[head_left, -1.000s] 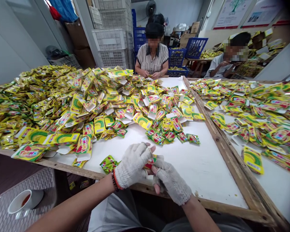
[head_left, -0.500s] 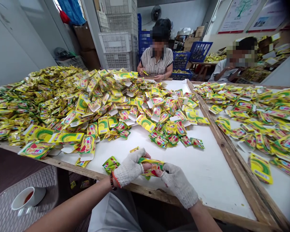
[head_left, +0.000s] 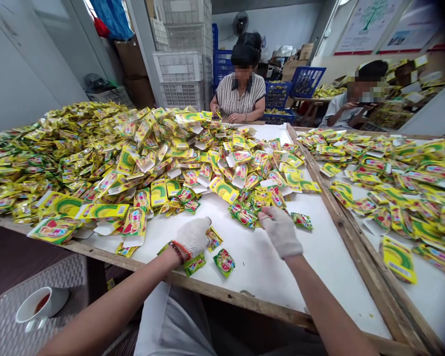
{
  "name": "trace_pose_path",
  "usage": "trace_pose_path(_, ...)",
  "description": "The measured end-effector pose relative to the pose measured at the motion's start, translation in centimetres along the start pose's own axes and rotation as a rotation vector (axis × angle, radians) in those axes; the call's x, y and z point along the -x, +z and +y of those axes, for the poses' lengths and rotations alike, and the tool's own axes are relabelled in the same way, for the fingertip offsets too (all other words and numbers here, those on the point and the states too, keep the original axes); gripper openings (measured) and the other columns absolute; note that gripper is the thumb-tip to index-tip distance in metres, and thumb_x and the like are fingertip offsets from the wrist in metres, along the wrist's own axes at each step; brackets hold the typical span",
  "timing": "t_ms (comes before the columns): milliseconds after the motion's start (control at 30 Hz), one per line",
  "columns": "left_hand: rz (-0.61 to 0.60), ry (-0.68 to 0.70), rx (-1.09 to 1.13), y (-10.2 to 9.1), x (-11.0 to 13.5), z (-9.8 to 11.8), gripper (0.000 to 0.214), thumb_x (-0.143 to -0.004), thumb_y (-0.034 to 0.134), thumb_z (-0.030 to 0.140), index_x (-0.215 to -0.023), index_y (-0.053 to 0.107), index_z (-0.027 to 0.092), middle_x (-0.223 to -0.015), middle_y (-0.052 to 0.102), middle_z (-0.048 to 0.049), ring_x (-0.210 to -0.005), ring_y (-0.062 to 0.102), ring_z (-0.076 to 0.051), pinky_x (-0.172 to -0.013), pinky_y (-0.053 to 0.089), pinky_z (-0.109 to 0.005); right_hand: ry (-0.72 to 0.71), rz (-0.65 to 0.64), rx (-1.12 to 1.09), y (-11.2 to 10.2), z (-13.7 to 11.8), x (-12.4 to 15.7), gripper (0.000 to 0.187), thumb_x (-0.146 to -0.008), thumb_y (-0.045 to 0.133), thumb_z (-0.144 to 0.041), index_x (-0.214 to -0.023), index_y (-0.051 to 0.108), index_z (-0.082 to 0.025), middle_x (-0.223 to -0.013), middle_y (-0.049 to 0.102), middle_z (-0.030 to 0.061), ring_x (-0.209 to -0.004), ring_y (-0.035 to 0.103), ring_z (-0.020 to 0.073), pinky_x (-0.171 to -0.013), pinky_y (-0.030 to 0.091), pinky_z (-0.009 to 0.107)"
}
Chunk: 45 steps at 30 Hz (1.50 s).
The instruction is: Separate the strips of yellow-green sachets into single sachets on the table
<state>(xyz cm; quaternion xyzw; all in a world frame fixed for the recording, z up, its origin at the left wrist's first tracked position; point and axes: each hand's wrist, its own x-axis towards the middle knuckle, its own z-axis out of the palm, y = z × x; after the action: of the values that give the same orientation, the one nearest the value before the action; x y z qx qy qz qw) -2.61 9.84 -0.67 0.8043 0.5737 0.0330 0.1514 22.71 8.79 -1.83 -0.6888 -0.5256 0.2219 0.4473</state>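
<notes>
My left hand (head_left: 195,237), in a whitish knit glove with bare fingertips, is low over the white tabletop with its fingers curled in. Whatever it holds, if anything, is hidden. Just right of its fingers is a small yellow packet (head_left: 214,239). Close by lie a green packet with red print (head_left: 224,262) and another green packet (head_left: 195,265), partly under my wrist. My gloved right hand (head_left: 281,231) reaches to the edge of a small heap of shiny packets (head_left: 244,213), fingers bent around something I cannot make out. A single packet (head_left: 302,220) lies to its right.
A large mound of yellow cartons (head_left: 163,158) and packets covers the table's left and back. A wooden strip (head_left: 341,217) divides off more cartons (head_left: 398,264) on the right. A cup (head_left: 42,304) stands on a stool at lower left. Across the table sits a person (head_left: 241,94).
The yellow-green carton that both hands held is no longer visible. My right hand has moved up to the small heap. My left hand has shifted slightly left, and packets on the table are uncovered.
</notes>
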Motion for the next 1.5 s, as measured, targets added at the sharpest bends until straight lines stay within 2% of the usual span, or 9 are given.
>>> trace_pose_path(100,0.019,0.038,0.114,0.7,-0.2,0.1,0.015,-0.072,0.061,0.028,-0.083,0.056,0.019,-0.081,0.063,-0.0036,-0.074,0.059,-0.019,-0.063,0.042,-0.027,-0.101,-0.019,0.342,2.4,0.8,-1.2,0.024,-0.071,0.065,-0.031,-0.09,0.066,-0.016,-0.099,0.056,0.0103,-0.086,0.054,0.0206,-0.076,0.045,0.031)
trace_pose_path(233,0.141,0.077,0.593,0.8,-0.4,-0.3,0.016,-0.079,0.057,0.032,-0.075,0.052,0.018,-0.072,0.058,0.0003,-0.069,0.056,-0.014,-0.06,0.043,-0.023,-0.155,-0.055,0.358,2.9,1.6,-1.0,0.007,-0.073,0.061,-0.019,-0.079,0.064,-0.018,-0.097,0.055,0.0071,-0.086,0.054,0.0183,-0.08,0.044,0.028)
trace_pose_path(433,0.036,-0.127,1.112,1.7,-1.0,0.7,0.031,-0.076,0.061,0.028,-0.102,0.047,0.018,-0.071,0.055,0.0035,-0.052,0.058,-0.01,-0.046,0.046,-0.02,-0.139,-0.079,0.442,3.4,1.8,-0.4,0.028,-0.073,0.064,-0.034,-0.096,0.062,-0.018,-0.112,0.05,0.0116,-0.081,0.056,0.0203,-0.072,0.045,0.031)
trace_pose_path(633,0.089,-0.165,1.214,1.9,-1.3,0.7,0.028,-0.076,0.062,0.028,-0.097,0.046,0.019,-0.081,0.056,0.0015,-0.057,0.064,-0.011,-0.045,0.048,-0.017,-0.177,-0.083,0.198,3.1,1.1,-0.1,0.009,-0.073,0.06,-0.028,-0.073,0.056,-0.02,-0.086,0.057,0.0058,-0.079,0.056,0.0199,-0.073,0.045,0.031)
trace_pose_path(833,-0.022,-0.055,1.319,1.5,-0.2,1.6,0.033,-0.078,0.064,0.039,-0.097,0.048,0.018,-0.084,0.061,-0.002,-0.06,0.064,-0.012,-0.051,0.052,-0.021,-0.016,-0.404,-0.202,2.0,-0.9,2.1,0.019,-0.074,0.06,-0.04,-0.076,0.054,-0.021,-0.061,0.054,-0.0047,-0.051,0.049,0.0122,-0.049,0.04,0.025)
trace_pose_path(1067,-0.06,0.013,1.364,1.4,-0.1,3.9,0.033,-0.071,0.071,0.035,-0.088,0.049,0.016,-0.074,0.062,-0.0013,-0.063,0.062,-0.014,-0.057,0.054,-0.026,-0.077,-0.214,-0.218,2.8,-0.8,3.3,0.02,-0.074,0.062,-0.038,-0.08,0.057,-0.02,-0.074,0.063,0.0018,-0.066,0.057,0.0165,-0.06,0.047,0.028)
trace_pose_path(1233,-0.016,0.119,1.1,1.9,-1.7,4.0,0.021,-0.084,0.054,0.037,-0.088,0.052,0.016,-0.072,0.059,-0.0013,-0.06,0.058,-0.013,-0.056,0.052,-0.028,0.025,-0.398,-0.336,2.8,-0.2,3.2,0.033,-0.079,0.057,-0.041,-0.103,0.059,-0.018,-0.084,0.068,0.0055,-0.064,0.06,0.0166,-0.053,0.049,0.028)
trace_pose_path(1400,0.407,0.413,0.161,1.0,-7.1,2.6,0.037,-0.08,0.052,0.012,-0.116,0.055,0.02,-0.115,0.058,-0.0108,-0.112,0.051,-0.026,-0.097,0.04,-0.045,0.071,-0.301,-0.342,2.6,0.1,2.6,0.03,-0.075,0.059,-0.037,-0.096,0.063,-0.017,-0.086,0.068,0.0052,-0.07,0.061,0.0174,-0.055,0.05,0.027)
trace_pose_path(1500,0.443,0.484,-0.182,-0.2,-10.5,1.9,0.039,-0.078,0.052,0.01,-0.114,0.058,0.021,-0.119,0.055,-0.011,-0.121,0.043,-0.03,-0.104,0.029,-0.053,0.121,-0.242,-0.341,2.5,0.0,2.3,0.033,-0.072,0.061,-0.039,-0.097,0.064,-0.017,-0.072,0.065,0.0025,-0.059,0.057,0.0154,-0.048,0.045,0.025)
